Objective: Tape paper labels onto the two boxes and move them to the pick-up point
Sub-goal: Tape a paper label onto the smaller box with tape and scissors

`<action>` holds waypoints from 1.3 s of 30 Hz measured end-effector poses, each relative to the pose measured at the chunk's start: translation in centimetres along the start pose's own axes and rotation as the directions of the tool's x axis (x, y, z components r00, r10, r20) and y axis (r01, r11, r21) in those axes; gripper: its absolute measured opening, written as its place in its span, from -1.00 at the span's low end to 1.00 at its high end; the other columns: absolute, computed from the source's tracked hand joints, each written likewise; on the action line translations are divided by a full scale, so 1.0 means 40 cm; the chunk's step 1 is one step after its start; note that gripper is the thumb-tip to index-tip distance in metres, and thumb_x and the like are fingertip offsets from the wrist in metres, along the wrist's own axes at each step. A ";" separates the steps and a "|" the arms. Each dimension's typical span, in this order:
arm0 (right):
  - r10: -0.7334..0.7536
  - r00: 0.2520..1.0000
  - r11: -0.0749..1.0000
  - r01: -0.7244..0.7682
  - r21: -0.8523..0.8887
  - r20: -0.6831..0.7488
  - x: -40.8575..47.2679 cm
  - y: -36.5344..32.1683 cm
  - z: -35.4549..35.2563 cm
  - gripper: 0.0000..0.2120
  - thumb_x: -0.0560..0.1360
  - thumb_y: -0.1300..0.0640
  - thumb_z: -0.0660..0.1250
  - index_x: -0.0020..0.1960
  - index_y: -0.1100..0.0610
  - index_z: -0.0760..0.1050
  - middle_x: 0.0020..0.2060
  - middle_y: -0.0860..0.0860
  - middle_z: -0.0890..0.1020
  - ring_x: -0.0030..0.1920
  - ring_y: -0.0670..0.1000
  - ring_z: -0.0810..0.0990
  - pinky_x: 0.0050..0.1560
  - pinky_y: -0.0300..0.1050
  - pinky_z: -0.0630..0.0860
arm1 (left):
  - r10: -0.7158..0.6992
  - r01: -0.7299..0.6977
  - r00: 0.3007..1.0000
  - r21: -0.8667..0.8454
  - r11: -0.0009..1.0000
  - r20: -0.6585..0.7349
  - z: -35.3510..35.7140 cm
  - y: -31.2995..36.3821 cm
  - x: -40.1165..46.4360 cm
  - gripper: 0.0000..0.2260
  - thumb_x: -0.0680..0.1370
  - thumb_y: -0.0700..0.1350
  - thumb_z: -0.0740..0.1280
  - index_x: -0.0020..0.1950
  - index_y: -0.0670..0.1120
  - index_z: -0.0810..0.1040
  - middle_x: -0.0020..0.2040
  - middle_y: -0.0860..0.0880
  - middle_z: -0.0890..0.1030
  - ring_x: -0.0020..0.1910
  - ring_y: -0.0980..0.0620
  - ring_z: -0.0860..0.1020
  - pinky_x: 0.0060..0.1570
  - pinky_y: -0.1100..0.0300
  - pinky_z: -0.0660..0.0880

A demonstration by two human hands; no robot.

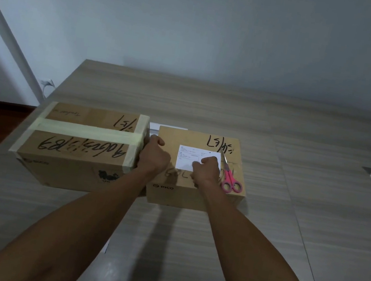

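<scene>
Cardboard, left box (80,145): bound in pale tape, unlabelled, on surface (287,231) at 9 o'clock of left hand (154,153).
Left hand: fingers curled at gap between boxes; holding anything or not, cannot tell.
Right box (194,196): carries paper label (189,158), long axis 9-to-3.
Right hand (206,169): curled, resting on label, nearer hand.
Pink scissors (230,179): at 3 o'clock, beside it.
</scene>
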State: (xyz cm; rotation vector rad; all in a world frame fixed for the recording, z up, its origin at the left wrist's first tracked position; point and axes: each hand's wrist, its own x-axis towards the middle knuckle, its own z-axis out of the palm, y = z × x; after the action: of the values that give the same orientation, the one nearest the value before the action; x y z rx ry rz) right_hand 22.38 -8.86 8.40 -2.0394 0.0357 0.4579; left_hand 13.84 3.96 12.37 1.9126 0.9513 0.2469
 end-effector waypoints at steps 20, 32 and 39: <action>-0.417 0.888 0.908 0.416 0.048 0.196 -0.124 -0.145 -0.186 -0.83 0.57 0.21 0.41 0.13 0.15 0.70 0.01 -0.09 0.70 0.00 -0.24 0.61 -0.01 -0.38 0.46 | 0.480 -0.408 0.812 -0.263 0.874 0.334 -0.031 0.021 -0.124 -0.41 0.65 -0.21 0.25 0.57 0.15 0.08 0.22 0.01 0.57 0.08 -0.07 0.61 0.09 0.14 0.52; 0.076 0.950 0.917 -0.185 0.352 0.302 -0.180 -0.077 -0.150 -0.83 0.49 0.15 0.39 0.02 0.19 0.68 -0.11 0.05 0.62 -0.20 0.02 0.54 -0.24 -0.09 0.40 | 0.501 -0.406 0.821 -0.337 0.849 0.274 -0.026 0.000 -0.146 -0.43 0.66 -0.25 0.25 0.57 0.13 0.11 0.28 0.02 0.57 -0.35 0.19 0.45 -0.24 0.29 0.45; 0.075 0.927 0.866 -0.243 0.436 0.368 -0.190 -0.060 -0.110 -0.91 0.45 0.20 0.47 -0.05 0.11 0.64 -0.18 0.04 0.62 -0.29 -0.05 0.50 -0.34 -0.15 0.32 | 0.507 -0.403 0.804 -0.342 0.849 0.311 -0.019 -0.008 -0.157 -0.41 0.69 -0.15 0.30 0.61 0.10 0.07 0.33 0.02 0.54 0.04 0.09 0.63 0.00 0.38 0.51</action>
State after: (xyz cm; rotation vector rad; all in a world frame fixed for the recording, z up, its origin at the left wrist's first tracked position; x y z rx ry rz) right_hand 17.20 -12.66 14.82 -1.4554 0.1009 0.8198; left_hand 9.04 0.12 13.84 1.8250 0.1595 0.2443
